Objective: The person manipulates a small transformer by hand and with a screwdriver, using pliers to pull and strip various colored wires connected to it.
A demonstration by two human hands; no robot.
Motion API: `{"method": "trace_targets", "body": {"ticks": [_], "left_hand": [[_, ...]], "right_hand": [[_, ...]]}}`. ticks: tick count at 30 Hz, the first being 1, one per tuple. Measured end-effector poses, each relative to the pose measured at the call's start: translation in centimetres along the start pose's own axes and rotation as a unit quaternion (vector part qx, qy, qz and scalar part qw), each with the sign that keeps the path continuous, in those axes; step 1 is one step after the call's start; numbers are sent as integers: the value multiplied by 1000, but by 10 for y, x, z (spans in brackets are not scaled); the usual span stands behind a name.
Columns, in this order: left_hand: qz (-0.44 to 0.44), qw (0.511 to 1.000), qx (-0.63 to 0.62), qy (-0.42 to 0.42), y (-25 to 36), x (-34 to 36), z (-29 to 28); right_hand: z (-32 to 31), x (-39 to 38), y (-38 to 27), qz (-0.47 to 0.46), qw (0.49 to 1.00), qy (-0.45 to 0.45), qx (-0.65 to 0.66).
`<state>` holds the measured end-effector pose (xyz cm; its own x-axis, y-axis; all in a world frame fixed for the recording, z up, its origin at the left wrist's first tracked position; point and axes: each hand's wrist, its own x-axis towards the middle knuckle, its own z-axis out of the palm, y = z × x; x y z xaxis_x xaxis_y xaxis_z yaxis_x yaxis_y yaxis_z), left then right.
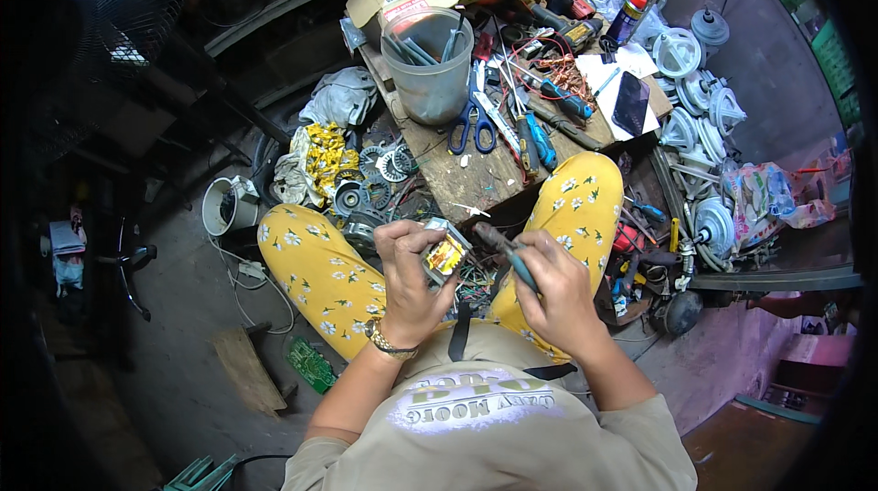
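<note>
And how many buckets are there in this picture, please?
2: one grey translucent bucket on the wooden table, and one white bucket on the floor at left. Others may be hidden in the dark areas.

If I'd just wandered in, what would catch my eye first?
Probably the yellow floral trousers, spread across the middle. Between their legs, the left hand holds a small yellow-and-silver part, the right hand a blue-handled tool. Beyond, a translucent bucket stands on a wooden table.

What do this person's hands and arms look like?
The left hand is ungloved, with a gold-toned band, perhaps a watch, at its wrist. The right hand is ungloved too, its wrist unadorned. Short beige sleeves leave the forearms bare.
</note>
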<state>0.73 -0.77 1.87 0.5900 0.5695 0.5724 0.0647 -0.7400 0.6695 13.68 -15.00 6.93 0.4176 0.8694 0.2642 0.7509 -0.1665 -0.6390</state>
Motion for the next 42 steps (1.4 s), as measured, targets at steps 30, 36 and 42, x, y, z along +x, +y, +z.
{"method": "trace_targets", "body": {"ticks": [30, 36, 42], "left_hand": [[113, 993, -26, 38, -19, -4, 6], [133, 989, -46, 34, -30, -5, 7], [142, 990, 0, 17, -30, -6, 6]], "right_hand": [[5, 0, 14, 12, 990, -95, 107], [7, 2, 17, 136, 934, -169, 284], [10, -6, 2, -30, 998, -11, -56]]}}
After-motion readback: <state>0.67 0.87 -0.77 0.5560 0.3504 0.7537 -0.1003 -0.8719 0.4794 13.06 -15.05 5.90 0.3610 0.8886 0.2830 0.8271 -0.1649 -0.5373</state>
